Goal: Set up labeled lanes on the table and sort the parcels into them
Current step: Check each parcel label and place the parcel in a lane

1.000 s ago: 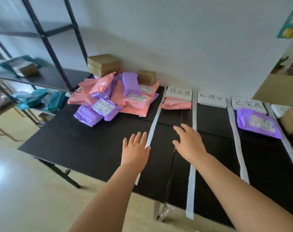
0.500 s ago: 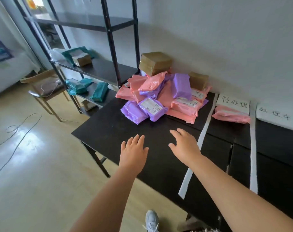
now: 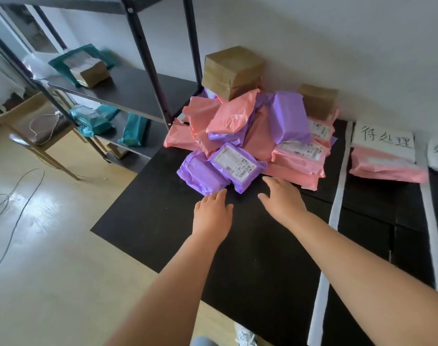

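Parcels (image 3: 250, 136) are the business here, and the nearest of them sit just ahead of both hands. The left hand (image 3: 211, 216) is stretched flat over the table (image 3: 150, 221), its fingers (image 3: 219, 197) straight, slightly spread and holding nothing. Their tips reach the near edge of a plain purple parcel (image 3: 203, 173), though I cannot tell whether they touch it. The right hand (image 3: 281, 198) is likewise loose and empty. Its fingers (image 3: 271, 183) extend just beside the near corner of a labelled purple parcel (image 3: 237, 166), which leans on the plain one. Both purple parcels lie at the front foot of the heap, slightly ahead of the two hands.

The step in hand looks to be picking the next parcel from the heap. To do it well, I would take the labelled one, since it lies at the front and seems free of the pink parcels (image 3: 232, 113) behind. Slide the right fingers under its near corner and steady the plain parcel with the left. Lift rather than drag, so the soft bags stacked above do not slump forward. Keep the printed label upward so it can be read before choosing a lane.

Further out, a white tape strip (image 3: 336, 196) marks a lane edge to the right. Beyond it a lone pink parcel (image 3: 385, 168) lies just below a handwritten label card (image 3: 385, 138). Brown boxes (image 3: 234, 71) stand at the back of the heap by the wall.
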Demonstrator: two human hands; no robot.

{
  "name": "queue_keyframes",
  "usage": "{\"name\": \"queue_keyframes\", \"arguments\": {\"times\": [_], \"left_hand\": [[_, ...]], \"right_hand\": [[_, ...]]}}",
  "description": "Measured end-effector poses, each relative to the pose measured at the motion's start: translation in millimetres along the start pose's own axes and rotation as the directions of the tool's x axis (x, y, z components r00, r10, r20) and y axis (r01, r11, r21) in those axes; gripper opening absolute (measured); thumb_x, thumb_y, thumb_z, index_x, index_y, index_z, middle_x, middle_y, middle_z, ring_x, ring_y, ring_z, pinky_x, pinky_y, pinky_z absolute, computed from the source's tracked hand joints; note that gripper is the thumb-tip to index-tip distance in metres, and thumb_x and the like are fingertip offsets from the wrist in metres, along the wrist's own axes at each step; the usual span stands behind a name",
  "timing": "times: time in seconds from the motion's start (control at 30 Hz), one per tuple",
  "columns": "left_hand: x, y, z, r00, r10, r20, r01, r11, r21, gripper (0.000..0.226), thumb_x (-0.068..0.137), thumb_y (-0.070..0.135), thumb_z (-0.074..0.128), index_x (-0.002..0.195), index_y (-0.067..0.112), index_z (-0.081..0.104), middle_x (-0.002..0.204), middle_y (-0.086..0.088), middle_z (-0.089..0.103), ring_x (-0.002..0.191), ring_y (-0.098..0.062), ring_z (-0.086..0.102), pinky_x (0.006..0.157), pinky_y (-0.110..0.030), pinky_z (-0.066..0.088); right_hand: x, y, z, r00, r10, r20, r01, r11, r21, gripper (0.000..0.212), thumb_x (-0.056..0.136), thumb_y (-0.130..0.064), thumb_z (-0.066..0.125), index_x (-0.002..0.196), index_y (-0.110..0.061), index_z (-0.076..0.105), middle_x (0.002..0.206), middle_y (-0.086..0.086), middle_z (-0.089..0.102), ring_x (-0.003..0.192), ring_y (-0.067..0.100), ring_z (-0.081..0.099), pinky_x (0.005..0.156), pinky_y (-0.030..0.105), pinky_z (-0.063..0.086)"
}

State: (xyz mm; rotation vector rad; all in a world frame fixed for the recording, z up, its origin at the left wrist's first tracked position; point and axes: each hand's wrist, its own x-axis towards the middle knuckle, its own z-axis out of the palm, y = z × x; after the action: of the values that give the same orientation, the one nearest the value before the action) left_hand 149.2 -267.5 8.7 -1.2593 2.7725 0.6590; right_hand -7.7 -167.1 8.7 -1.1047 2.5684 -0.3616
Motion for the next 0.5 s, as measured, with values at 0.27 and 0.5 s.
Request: {"name": "queue_keyframes", "arguments": {"times": [0.27,0.5], "left_hand": [[93.2,-23.7,-7.6,0.994,0.059,0.094,-0.060,0.998,0.012,0.041,0.101,0.025,0.044,0.141,0.017,0.046,0.141,-0.006,0.054,0.126,-0.031,0.049,0.101,-0.039,0.038],[180.9,-43.1,-16.8,0.973,0.130,0.191,-0.155,0.981,0.121,0.055,0.103,0.024,0.041,0.155,0.014,0.024,0.159,-0.006,0.031,0.144,-0.031,0.028,0.114,-0.040,0.023]], "right_hand": [[53.5,-15.7,20.2,0.963,0.260,0.071,-0.269,0.951,0.150,0.048,0.099,-0.036,0.055,0.142,-0.016,0.048,0.138,0.006,0.058,0.126,0.028,0.055,0.102,0.044,0.045],[80.6,-42.5,47.6,0.865,0.478,0.154,-0.501,0.841,0.203,0.047,0.100,-0.042,0.051,0.140,-0.018,0.050,0.129,0.005,0.063,0.116,0.026,0.061,0.095,0.043,0.049]]}}
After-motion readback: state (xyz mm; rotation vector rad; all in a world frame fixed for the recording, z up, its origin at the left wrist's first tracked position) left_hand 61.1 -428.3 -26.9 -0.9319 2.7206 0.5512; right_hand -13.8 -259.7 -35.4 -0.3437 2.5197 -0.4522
